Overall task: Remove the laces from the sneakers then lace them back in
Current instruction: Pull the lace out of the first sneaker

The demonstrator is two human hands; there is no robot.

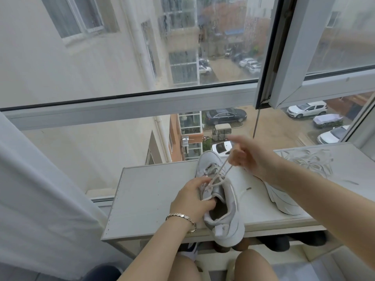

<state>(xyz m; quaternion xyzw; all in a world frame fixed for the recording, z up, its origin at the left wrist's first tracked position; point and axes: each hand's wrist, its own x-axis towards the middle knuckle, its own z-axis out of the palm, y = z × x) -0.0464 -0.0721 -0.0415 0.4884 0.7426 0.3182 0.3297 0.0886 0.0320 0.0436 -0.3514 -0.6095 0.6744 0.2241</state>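
Observation:
A white sneaker [225, 201] lies on the white shelf top [150, 191], heel toward me and overhanging the front edge. My left hand [192, 197] grips its tongue and collar from the left. My right hand [249, 157] is raised above the toe and pinches the white lace [220, 175], which runs taut down to the upper eyelets. A second white sneaker [284, 199] lies on its side to the right, partly hidden by my right forearm. A loose lace [308, 160] is piled at the shelf's back right.
A large window with a grey frame [129, 106] rises just behind the shelf, with an open sash [284, 57] at upper right. A white curtain [40, 189] hangs at the left. Dark shoes [284, 243] sit under the shelf. My knees are below.

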